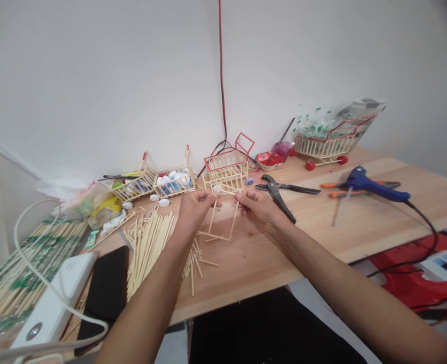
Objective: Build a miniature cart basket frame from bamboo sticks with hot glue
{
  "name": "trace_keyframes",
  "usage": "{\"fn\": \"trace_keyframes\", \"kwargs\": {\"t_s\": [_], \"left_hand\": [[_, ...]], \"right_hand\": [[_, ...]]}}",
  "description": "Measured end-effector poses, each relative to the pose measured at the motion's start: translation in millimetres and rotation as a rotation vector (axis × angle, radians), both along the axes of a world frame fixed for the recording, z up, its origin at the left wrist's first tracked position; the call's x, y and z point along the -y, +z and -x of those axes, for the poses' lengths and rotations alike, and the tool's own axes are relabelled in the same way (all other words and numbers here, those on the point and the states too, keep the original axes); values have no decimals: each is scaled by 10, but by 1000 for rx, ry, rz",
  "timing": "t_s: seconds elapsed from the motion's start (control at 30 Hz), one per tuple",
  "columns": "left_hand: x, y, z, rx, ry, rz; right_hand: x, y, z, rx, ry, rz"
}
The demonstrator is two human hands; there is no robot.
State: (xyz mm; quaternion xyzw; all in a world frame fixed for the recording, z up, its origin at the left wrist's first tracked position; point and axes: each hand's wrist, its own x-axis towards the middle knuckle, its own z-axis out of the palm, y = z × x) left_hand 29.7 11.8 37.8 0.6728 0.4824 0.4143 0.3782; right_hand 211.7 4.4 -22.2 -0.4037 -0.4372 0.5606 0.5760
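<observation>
My left hand (194, 208) and my right hand (257, 206) both pinch the top of a small frame of thin wooden sticks (222, 222), which hangs down to the wooden table (322, 232). Each hand's fingers are closed on one upper corner of the frame. Just behind my hands stands a stick basket with a red rim (227, 169). A heap of loose sticks (151, 242) lies to the left of my left hand, with short cut pieces (196, 260) under the frame.
Black pliers (280, 194) lie right of my right hand. A blue glue gun (375, 186) and orange-handled tool (333, 186) lie farther right. A stick cart with red wheels (324, 144) stands at the back right. Left: a black phone (104, 288), white power bank (52, 306), wrapped chopsticks (26, 268).
</observation>
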Motion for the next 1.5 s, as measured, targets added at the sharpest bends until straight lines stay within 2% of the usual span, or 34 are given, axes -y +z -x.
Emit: {"fn": "trace_keyframes", "kwargs": {"t_s": [0.23, 0.4, 0.57, 0.8, 1.03, 1.17, 1.27, 1.37, 1.5], "left_hand": [[-103, 61, 176, 310, 103, 75], [-73, 36, 101, 469, 27, 243], [-12, -60, -33, 388, -107, 262], [-57, -185, -40, 360, -91, 207], [6, -87, -63, 283, -128, 149], [65, -106, -126, 254, -279, 249], [85, -151, -156, 198, -317, 305], [67, -144, -124, 148, -323, 274], [2, -48, 4, 239, -331, 267]], "right_hand": [[31, 158, -43, -278, -151, 81], [1, 211, -116, -423, -261, 57], [-22, 192, -157, -454, -324, 33], [-32, 176, -131, -448, -293, 36], [-41, 182, -151, -490, -281, 55], [-44, 199, -171, -560, -295, 36], [-46, 208, -184, -578, -294, 25], [-49, 209, -193, -589, -300, 15], [-56, 211, -216, -583, -320, -8]]}}
